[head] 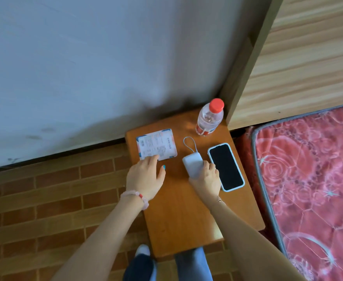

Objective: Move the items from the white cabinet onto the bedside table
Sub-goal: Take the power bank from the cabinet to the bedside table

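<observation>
Looking down through the head camera, I see my left hand (pixel 145 180) spread loosely over the bedside table (pixel 178 216), its fingers (pixel 152 159) splayed and nearly flat. The fingertips rest on the near edge of a flat packet (pixel 156 144); nothing is gripped, the palm hangs just above the wood, and the thumb, tipped with a blue nail, points off to the right. A pink bead bracelet (pixel 135 196) circles that wrist.

My right hand (pixel 207 177) is curled over the near end of a white power bank (pixel 192 164). From this angle I cannot tell whether the fingers clamp it or merely lie on it; they are bent around its right side and the thumb is hidden beneath.

The power bank lies flat near the middle of the tabletop, rounded at the corners, with a thin grey loop cord (pixel 189 144) lying on the wood at its far end. Just beside it on the right lies a phone (pixel 226 166), screen dark, in a pale blue case, touching or nearly touching my knuckles. The packet is white with printed text, a barcode and orange-and-blue corners, and sits toward the far left corner. A clear water bottle (pixel 209 118) with a red cap stands upright at the far right corner, well apart from both hands. A red patterned mattress (pixel 312 179) lies to the right of the table.
</observation>
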### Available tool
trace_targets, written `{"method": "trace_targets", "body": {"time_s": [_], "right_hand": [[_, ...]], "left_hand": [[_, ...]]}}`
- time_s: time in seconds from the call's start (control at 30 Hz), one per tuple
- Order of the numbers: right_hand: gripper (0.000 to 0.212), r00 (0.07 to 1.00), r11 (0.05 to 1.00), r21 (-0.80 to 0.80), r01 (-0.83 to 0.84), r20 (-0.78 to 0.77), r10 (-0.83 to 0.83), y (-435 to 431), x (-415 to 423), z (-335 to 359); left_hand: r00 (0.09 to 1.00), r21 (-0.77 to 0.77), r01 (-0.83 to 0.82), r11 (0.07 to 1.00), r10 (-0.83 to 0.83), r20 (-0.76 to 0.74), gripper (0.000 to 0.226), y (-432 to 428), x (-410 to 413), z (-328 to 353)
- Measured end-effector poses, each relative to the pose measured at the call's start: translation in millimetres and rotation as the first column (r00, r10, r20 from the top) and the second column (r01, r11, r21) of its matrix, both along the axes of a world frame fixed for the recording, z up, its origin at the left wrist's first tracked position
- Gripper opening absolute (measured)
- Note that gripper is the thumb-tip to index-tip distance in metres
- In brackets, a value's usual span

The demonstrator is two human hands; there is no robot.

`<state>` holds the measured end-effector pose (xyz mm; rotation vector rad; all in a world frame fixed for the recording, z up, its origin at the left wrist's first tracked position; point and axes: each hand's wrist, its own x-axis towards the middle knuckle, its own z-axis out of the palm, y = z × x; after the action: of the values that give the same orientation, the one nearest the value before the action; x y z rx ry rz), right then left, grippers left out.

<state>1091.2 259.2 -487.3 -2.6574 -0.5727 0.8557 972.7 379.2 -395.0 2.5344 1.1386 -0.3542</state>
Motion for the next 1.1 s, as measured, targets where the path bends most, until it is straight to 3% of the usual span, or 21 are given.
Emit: {"method": "trace_targets", "body": {"time_s": [0.2,0.63,0.87,1.1], "right_hand": [[0.057,0.998,1.000,-0.009,-0.001,0.062,0.002,6,-6,-15],[0.073,0.998,0.990,-0.137,-0.033,0.039,0.039,1,-14,1],[0.057,0.992,0.998,-0.029,-0.060,0.107,0.063,-23,-16,60],[0.049,0.942,0.969,0.244,-0.043,0.334,-0.043,-42,-27,158]], "left_hand": [[0.992,0.254,0.118,0.960,-0.127,0.020,0.040,1,-7,4],[0.991,0.306,0.094,0.947,-0.119,0.065,0.047,-4,-26,43],[0.976,0.323,0.131,0.937,-0.180,0.126,0.046,-2,-27,93],[0.919,0.391,0.218,0.894,-0.323,0.227,0.049,-4,-31,170]]}}
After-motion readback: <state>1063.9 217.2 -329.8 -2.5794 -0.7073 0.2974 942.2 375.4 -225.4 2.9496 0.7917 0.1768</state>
